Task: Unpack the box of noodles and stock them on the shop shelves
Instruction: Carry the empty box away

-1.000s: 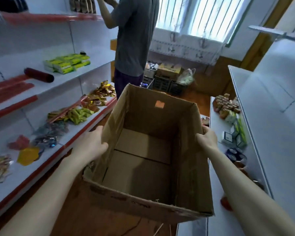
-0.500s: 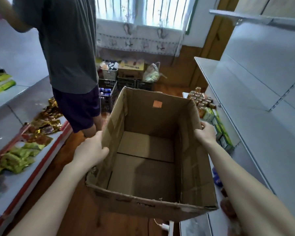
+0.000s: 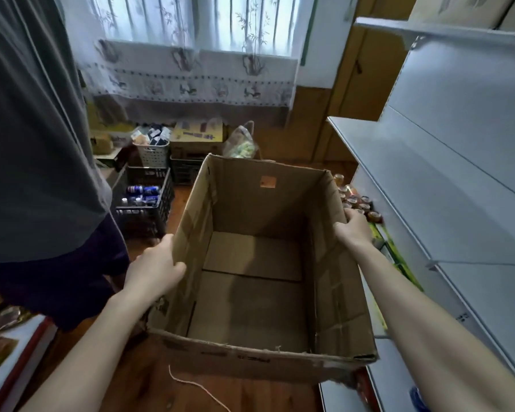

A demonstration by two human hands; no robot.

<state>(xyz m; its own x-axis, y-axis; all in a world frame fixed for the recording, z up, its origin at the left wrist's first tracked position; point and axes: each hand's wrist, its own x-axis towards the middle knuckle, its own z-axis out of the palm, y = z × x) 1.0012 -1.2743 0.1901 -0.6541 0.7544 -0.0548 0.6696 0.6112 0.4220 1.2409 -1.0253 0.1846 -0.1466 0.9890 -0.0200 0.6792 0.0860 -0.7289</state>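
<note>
1. A second person's grey shirt is seen at the far left, with a black crate of cans set on the floor just beyond.
2. The left hand is closed on the left wall of the cardboard box, its fingers wrapped over the rim.
3. The box is held open-topped above the wooden floor, between both hands; nothing is seen inside.
4. The right wall is gripped by the right hand.
5. White shelves are seen at the right, with small jars on a lower one.

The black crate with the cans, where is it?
In the head view, the black crate sits on the floor, left of the cardboard box, below the white basket.
</note>
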